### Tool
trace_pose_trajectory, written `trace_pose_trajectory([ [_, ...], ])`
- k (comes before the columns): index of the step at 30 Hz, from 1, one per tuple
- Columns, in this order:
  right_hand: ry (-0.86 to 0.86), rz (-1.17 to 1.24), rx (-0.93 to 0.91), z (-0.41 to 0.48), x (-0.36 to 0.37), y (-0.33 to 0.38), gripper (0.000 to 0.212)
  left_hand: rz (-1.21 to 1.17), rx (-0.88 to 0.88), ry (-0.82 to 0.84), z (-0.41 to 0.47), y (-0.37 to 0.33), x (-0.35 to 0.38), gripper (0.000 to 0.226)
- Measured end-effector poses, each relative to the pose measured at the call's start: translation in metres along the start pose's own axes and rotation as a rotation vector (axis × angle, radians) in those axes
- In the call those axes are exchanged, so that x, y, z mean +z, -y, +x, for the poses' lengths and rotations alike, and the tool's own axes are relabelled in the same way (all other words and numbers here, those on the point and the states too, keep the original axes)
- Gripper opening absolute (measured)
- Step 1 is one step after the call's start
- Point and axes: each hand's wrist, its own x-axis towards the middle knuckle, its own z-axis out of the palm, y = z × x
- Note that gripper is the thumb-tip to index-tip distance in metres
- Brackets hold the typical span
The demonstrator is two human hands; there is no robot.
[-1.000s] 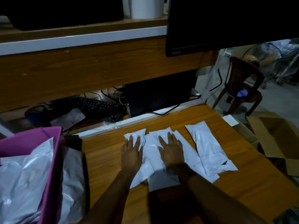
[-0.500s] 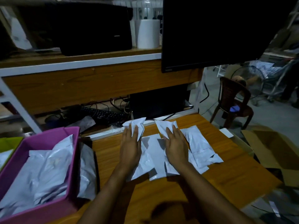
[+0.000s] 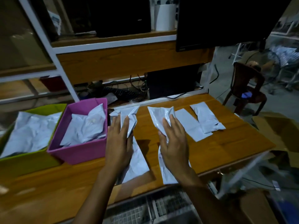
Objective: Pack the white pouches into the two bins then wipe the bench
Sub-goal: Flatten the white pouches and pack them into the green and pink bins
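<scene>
The left grip (image 3: 119, 143), a bare hand, is closed over one white pouch (image 3: 137, 160) at the frame's centre, fingers on top and the thumb seemingly beneath. The right grip (image 3: 175, 144) pinches a second pouch (image 3: 159, 116) just right of it. Both sag and throw shadows on the tabletop (image 3: 226, 147), so they look lifted. Two flat pouches (image 3: 191, 126) lie farther right, touching each other. The step in hand looks like carrying this pair to the bins: the pink bin (image 3: 77, 151) sits just left of the left grip, with the green bin (image 3: 27, 160) beyond it at the left edge, both already holding pouches. The film looks slick and floppy, so a firm pinch near the middle should keep the ends from dragging on the pink rim, and laying them flat would save room. No print is legible on the pouches or bins, and a mark on the monitor (image 3: 226, 21) bezel is too small to read.
</scene>
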Motion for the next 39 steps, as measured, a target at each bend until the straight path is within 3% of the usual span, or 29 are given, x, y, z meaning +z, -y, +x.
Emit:
trace_pose_trajectory([
  [9,0.103,0.179,-0.072,-0.049,0.069,0.094,0.047,0.138,-0.112,-0.048,-0.069,0.082,-0.091,0.055],
  [19,0.136,0.311,-0.176,-0.022,0.196,0.23,0.046,0.242,-0.185,-0.122,-0.046,0.224,-0.206,0.055],
  [25,0.148,0.307,-0.119,0.011,0.255,0.28,0.048,0.361,-0.148,0.007,0.004,0.304,-0.232,0.06],
  [27,0.192,0.265,-0.099,0.031,0.315,0.329,0.047,0.374,-0.198,0.083,0.035,0.374,-0.253,0.058],
  [33,0.374,0.019,-0.097,0.069,0.402,0.347,0.045,0.43,-0.181,0.307,0.08,0.438,-0.215,0.062],
  [37,0.557,-0.171,-0.058,0.069,0.452,0.328,0.046,0.455,-0.308,0.502,0.085,0.484,-0.177,0.065],
  [39,0.666,-0.231,-0.006,0.057,0.471,0.315,0.057,0.422,-0.372,0.563,0.081,0.492,-0.165,0.065],
])
